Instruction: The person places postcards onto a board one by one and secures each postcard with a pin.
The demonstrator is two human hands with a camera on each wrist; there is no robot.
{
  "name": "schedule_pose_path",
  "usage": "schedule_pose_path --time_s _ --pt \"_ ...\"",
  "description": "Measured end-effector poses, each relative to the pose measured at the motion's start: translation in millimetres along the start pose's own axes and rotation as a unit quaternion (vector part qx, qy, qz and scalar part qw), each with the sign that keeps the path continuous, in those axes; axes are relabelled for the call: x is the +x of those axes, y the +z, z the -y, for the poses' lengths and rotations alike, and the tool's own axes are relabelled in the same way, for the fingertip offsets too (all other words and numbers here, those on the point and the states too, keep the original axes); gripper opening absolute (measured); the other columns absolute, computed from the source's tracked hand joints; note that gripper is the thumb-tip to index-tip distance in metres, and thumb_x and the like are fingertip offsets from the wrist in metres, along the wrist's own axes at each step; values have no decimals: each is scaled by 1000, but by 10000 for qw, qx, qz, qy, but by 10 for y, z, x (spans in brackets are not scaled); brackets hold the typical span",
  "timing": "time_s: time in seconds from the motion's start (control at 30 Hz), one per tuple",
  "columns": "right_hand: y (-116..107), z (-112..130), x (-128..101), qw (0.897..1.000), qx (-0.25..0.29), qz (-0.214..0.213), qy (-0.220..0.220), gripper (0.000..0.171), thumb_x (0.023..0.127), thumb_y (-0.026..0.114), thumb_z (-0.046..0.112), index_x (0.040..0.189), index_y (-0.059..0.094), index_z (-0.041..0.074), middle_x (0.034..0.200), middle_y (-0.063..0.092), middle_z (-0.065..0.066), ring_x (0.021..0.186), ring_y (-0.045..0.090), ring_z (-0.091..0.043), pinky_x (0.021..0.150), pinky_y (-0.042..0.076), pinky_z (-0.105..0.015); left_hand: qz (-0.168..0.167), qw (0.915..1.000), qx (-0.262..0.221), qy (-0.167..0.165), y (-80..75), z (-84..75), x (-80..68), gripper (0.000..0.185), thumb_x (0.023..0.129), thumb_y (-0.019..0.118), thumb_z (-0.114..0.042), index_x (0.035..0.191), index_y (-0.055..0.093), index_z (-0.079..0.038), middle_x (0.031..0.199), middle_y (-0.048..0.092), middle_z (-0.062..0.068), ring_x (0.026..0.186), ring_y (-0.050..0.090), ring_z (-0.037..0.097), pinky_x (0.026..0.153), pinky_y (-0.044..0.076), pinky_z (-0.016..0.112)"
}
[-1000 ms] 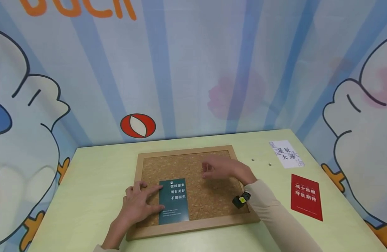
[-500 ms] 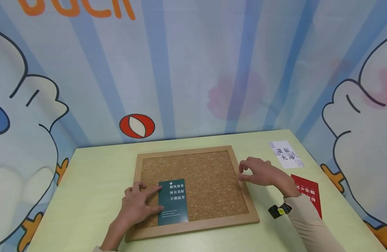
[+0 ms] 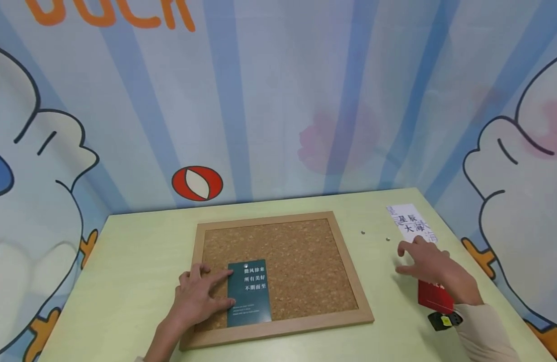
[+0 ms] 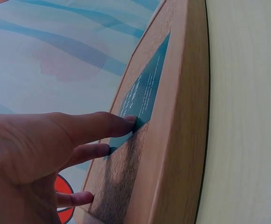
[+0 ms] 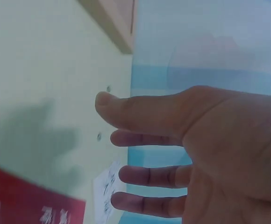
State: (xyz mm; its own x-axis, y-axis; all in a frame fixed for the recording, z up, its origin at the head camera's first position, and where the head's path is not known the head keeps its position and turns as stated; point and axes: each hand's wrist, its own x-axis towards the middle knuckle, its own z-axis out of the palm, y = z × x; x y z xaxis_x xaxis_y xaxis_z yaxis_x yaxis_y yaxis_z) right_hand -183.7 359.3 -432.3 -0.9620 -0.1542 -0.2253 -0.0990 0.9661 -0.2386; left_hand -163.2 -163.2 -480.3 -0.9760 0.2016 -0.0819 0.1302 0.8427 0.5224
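Note:
A wood-framed cork board (image 3: 278, 251) lies on the pale green table (image 3: 138, 251). A dark green card (image 3: 248, 291) with white lettering lies on its lower left part, with a small pin at its top edge. My left hand (image 3: 199, 296) presses the card's left edge with straight fingers (image 4: 112, 126). My right hand (image 3: 429, 264) hovers open over the table to the right of the board, above a red card (image 3: 434, 296) and just below a white paper slip (image 3: 409, 221). Two small pins (image 3: 375, 236) lie on the table between the board and the slip.
A curtain with cartoon ducks and blue stripes (image 3: 278, 100) closes the table on the back and both sides. The red card (image 5: 28, 200) and white slip (image 5: 108, 189) show under my right palm in the right wrist view.
My right hand has moved from over the cork board rightward, past the frame, to above the red card. The left hand and green card have stayed put.

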Motion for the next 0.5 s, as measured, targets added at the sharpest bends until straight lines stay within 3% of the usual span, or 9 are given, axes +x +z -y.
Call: schedule_pose_path --time_s 0.2,0.33,0.5 --pt "112 -268 -135 9989 -30 -123 458 38 90 79 27 114 59 6 100 53 -20 87 52 -39 70 44 -61 -6 10000 -36 -56 -1 -9 -16 67 79 90 -44 139 68 -25 137 39 22 123 32 57 91 37 69" --pt "168 -415 -209 9965 73 -192 814 52 91 77 30 124 51 -1 105 51 -29 89 52 -45 71 49 -62 17 10000 -12 -85 -2 -7 -20 67 79 89 -45 140 67 -25 138 38 22 123 32 58 92 37 69" --pt "219 -532 -290 9851 407 -114 1666 83 88 79 45 125 34 -14 102 45 -38 92 50 -50 72 55 -55 -2 10000 9 -84 -4 -4 -21 68 79 90 -45 140 67 -25 138 38 23 122 32 58 90 37 68"
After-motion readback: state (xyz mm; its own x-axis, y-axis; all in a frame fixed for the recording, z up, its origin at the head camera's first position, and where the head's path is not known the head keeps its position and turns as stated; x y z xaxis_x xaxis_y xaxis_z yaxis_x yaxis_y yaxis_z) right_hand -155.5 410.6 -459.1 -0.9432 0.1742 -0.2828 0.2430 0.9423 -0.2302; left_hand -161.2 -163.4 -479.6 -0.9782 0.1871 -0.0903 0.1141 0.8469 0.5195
